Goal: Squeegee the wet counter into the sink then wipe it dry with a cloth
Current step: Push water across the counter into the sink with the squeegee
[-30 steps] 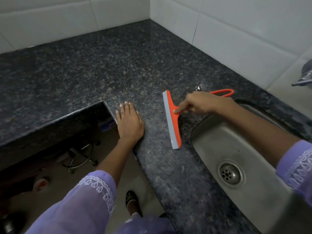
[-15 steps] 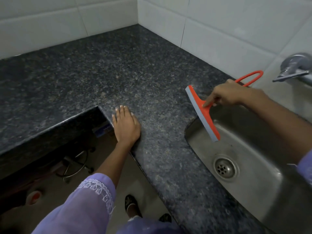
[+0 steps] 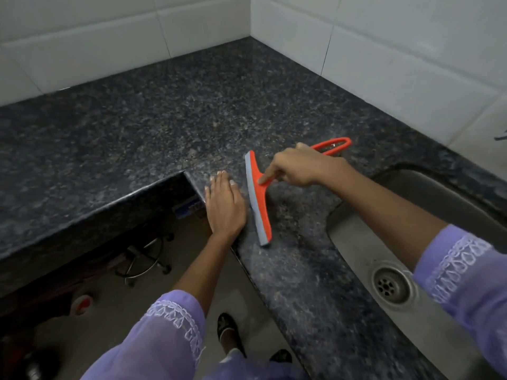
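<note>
An orange squeegee (image 3: 259, 204) with a grey rubber blade rests blade-down on the dark speckled granite counter (image 3: 170, 124), just left of the steel sink (image 3: 356, 242). My right hand (image 3: 299, 167) grips its handle, index finger pressed along the neck; the handle's loop sticks out behind the hand. My left hand (image 3: 223, 205) lies flat, fingers together, on the counter's front edge at the inner corner, right beside the blade. No cloth is in view.
White tiled walls (image 3: 384, 50) meet behind the counter's corner. The sink's drain (image 3: 391, 283) is at lower right. A tap tip (image 3: 502, 137) shows at the right edge. Below the counter are a wheeled stool base (image 3: 145, 259) and my feet.
The squeegee was over the sink's left rim half a second ago; it has since moved left and sits on the counter next to my left hand, which stayed put.
</note>
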